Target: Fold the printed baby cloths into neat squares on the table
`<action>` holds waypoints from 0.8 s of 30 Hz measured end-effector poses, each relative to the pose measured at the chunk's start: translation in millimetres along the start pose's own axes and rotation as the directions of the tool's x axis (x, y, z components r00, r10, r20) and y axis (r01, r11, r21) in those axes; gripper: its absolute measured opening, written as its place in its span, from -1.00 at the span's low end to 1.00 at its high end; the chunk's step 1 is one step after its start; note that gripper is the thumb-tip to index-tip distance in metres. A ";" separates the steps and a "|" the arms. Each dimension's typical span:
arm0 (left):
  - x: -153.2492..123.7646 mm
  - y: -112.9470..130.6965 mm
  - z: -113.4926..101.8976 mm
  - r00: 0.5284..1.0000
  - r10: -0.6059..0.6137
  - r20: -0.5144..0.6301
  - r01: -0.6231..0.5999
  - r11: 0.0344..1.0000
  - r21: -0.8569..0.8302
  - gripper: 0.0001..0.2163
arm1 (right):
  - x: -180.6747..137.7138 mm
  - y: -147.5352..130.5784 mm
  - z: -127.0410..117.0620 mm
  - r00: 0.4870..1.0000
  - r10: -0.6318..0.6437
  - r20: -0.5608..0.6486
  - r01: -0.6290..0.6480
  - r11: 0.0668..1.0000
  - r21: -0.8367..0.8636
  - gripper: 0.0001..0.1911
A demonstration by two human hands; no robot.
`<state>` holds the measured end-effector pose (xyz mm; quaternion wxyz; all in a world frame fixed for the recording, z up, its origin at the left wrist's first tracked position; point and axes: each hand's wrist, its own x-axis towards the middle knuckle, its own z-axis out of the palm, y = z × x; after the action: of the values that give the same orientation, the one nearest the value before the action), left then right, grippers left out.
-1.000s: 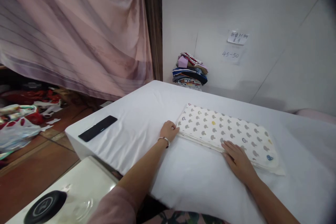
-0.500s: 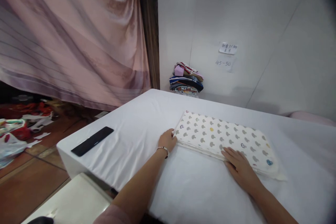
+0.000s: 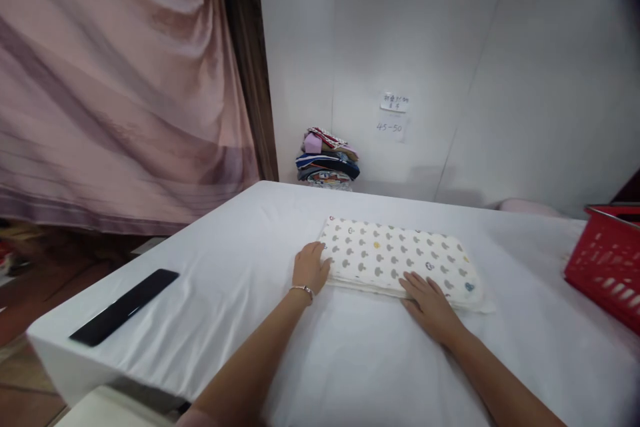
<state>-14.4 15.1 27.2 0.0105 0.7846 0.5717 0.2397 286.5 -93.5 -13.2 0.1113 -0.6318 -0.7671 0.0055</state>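
Note:
A folded white cloth printed with grey mushroom-like shapes lies flat on the white-covered table. At its left end rests my left hand, wearing a bracelet; its fingers are stretched along the cloth's edge, with the thumb by the front corner. My right hand lies flat across the front edge, fingers spread on the top layer. Several layers show along the front fold. A thin corner pokes out at the right end.
A black flat slab lies near the table's left edge. At the right stands a red basket. Beyond the far edge rises a pile of folded textiles by the wall. A pink curtain hangs at the left.
My view has turned to the right, bringing the red basket into sight. Both hands stay at the cloth; my left hand's fingers lie flatter at its left end.

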 end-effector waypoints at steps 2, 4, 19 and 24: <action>7.4 10.9 4.7 0.995 0.091 0.040 -0.092 0.995 0.031 -0.58 | 0.3 -0.8 -1.3 1.000 0.001 -0.001 -0.001 1.000 0.016 -0.49; 13.0 16.9 12.8 0.987 0.085 0.136 -0.095 0.993 0.074 -0.53 | 0.1 -1.3 -2.4 1.000 0.013 0.004 -0.013 0.999 0.036 -0.49; 16.1 7.9 36.6 0.953 -0.036 0.300 -0.004 0.992 0.129 -0.44 | 115.7 -27.5 -30.6 0.987 0.134 0.087 -0.142 0.986 0.083 -0.34; 16.3 7.5 37.1 0.955 -0.033 0.294 -0.011 0.989 0.146 -0.44 | 182.1 -24.8 -9.1 0.976 0.202 0.076 -0.204 0.979 0.019 -0.28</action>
<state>10.4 36.7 2.5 0.0398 0.8070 0.5841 0.0769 231.9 77.0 29.1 0.0904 -0.7046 -0.7020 0.0505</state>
